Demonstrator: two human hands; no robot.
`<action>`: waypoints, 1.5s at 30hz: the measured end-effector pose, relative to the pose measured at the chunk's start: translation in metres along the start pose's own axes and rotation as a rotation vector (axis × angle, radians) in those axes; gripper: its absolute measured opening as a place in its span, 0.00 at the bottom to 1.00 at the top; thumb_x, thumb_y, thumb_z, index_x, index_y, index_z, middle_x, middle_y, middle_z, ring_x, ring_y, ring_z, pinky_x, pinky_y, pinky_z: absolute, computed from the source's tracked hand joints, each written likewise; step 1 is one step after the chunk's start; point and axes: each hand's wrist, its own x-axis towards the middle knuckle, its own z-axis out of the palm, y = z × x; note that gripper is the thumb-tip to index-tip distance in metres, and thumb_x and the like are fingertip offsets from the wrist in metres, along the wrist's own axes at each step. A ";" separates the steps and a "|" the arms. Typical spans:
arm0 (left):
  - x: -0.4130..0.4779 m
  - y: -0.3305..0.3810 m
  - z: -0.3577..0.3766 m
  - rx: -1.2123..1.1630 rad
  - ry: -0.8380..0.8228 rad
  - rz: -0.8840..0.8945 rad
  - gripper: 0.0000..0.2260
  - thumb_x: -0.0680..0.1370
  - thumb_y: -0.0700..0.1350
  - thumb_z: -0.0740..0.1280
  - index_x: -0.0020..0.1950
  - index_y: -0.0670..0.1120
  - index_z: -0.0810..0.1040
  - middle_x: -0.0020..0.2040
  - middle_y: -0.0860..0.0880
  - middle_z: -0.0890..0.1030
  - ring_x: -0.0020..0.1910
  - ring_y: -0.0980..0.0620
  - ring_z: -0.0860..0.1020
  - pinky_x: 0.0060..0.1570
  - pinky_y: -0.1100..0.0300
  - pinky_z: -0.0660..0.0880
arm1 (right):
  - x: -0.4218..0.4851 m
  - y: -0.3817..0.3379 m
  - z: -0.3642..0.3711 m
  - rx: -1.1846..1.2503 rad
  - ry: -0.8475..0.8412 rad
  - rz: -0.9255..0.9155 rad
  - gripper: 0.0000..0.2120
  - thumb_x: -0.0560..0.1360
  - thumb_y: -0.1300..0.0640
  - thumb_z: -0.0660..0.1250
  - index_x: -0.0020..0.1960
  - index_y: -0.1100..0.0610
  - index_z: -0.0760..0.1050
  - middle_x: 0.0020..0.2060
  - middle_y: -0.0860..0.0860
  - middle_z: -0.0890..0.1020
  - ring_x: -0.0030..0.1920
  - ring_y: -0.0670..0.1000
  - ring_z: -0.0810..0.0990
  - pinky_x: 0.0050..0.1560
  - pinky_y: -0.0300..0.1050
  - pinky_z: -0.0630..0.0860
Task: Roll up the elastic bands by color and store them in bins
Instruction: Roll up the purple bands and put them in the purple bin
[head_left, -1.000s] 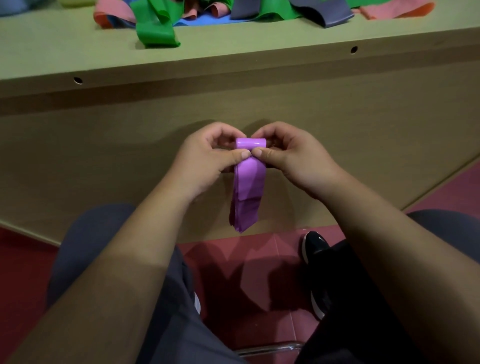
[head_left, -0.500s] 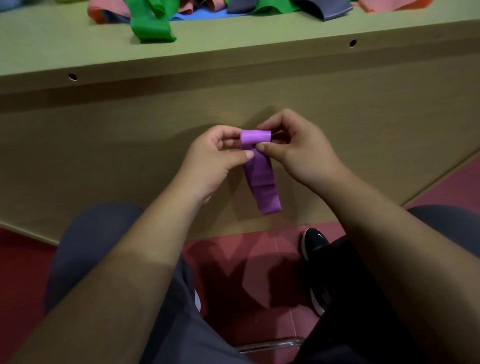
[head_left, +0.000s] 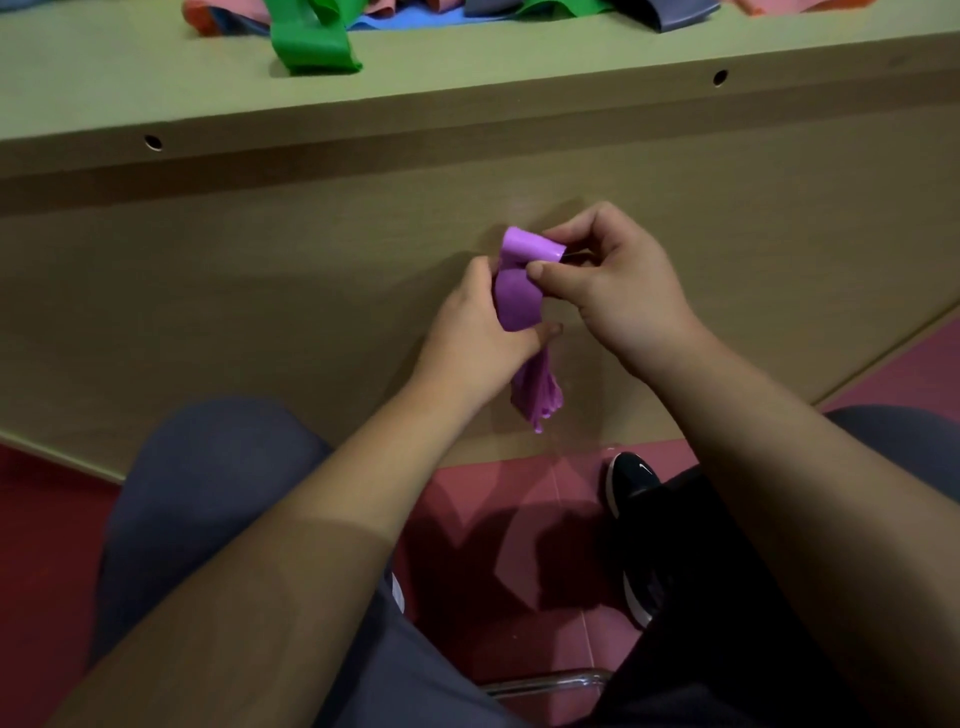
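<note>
Purple elastic band (head_left: 517, 296) was held in the air in front of the bench's front panel (head_left: 260, 286), below the bench (head_left: 156, 93) top and above the red floor (head_left: 31, 545). Its upper end was turned over into a short roll (head_left: 530, 247), and the right grip (head_left: 613, 291) was closed on that roll, pinching it between thumb and forefinger. The left grip (head_left: 478, 338) was closed round the band just under the roll, with the thumb laid across the front of the strip. Below the left grip the loose tail (head_left: 537, 395) hung down, bunched and crumpled.

On the bench top at the far edge lay a heap of other bands: a green band (head_left: 311, 47) nearest the edge, a blue band (head_left: 415, 18) behind it, an orange band (head_left: 208, 13) to the left and a grey band (head_left: 675, 13) to the right, overlapping one another. Two small holes showed in the bench's front edge. Both forearms reached out over the person's knees. A black shoe (head_left: 631, 480) rested on the floor close to the foot of the panel, and a curved metal chair rail (head_left: 545, 680) showed between the legs.
</note>
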 end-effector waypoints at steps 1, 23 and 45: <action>0.000 0.002 0.001 0.022 0.024 0.010 0.29 0.68 0.55 0.81 0.65 0.54 0.73 0.56 0.53 0.83 0.55 0.52 0.82 0.54 0.49 0.80 | -0.001 0.000 0.000 -0.002 0.001 0.007 0.12 0.73 0.65 0.79 0.49 0.53 0.79 0.48 0.58 0.87 0.43 0.47 0.82 0.51 0.52 0.82; 0.005 0.005 -0.007 -0.285 -0.173 -0.046 0.26 0.67 0.45 0.79 0.63 0.54 0.75 0.57 0.47 0.86 0.58 0.44 0.85 0.62 0.37 0.80 | 0.000 -0.002 -0.010 -0.098 0.017 -0.008 0.12 0.72 0.64 0.78 0.50 0.56 0.78 0.46 0.56 0.87 0.49 0.59 0.87 0.53 0.60 0.84; 0.005 0.005 -0.023 -0.467 -0.288 -0.027 0.06 0.86 0.34 0.63 0.63 0.36 0.74 0.47 0.47 0.87 0.43 0.55 0.84 0.45 0.63 0.79 | 0.001 0.000 -0.007 0.087 -0.003 -0.014 0.14 0.68 0.62 0.81 0.40 0.53 0.75 0.42 0.61 0.83 0.44 0.52 0.79 0.48 0.58 0.79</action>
